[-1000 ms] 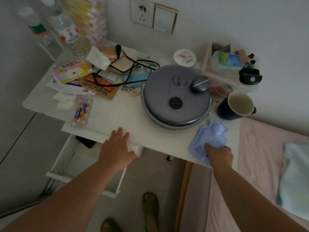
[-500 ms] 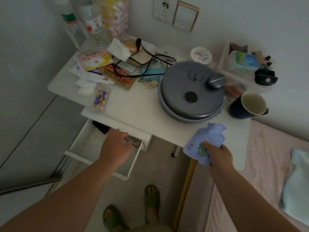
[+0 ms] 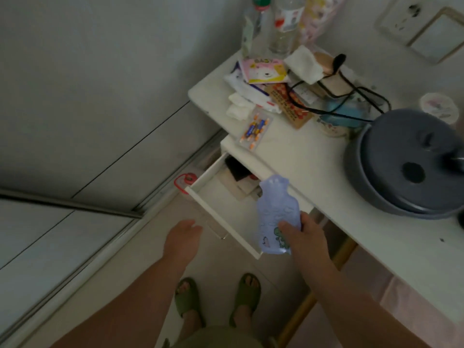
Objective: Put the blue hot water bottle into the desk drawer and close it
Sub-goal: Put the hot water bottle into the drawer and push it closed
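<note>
The blue hot water bottle [image 3: 276, 212], pale blue with small cartoon prints near its bottom, hangs over the open white desk drawer [image 3: 221, 222]. My right hand [image 3: 305, 238] grips its lower end, neck pointing away from me toward the desk. The drawer is pulled out under the white desk [image 3: 301, 167]; a dark item and some flat things lie at its back. My left hand [image 3: 182, 238] hovers left of the drawer's front, fingers loosely curled, holding nothing; its fingertips are blurred.
A grey round lidded appliance [image 3: 406, 162] fills the desk's right side. Pill strips [image 3: 256, 129], packets, a black cable and bottles [image 3: 276, 23] clutter the back left. A red-rimmed object [image 3: 185, 180] sits on the floor beside the drawer. My feet in green slippers [image 3: 216, 297] stand below.
My right hand lifted the bottle off the desk's edge and carried it left over the drawer. My left hand left the drawer's inside and drew back to its front left. The view swung left.
</note>
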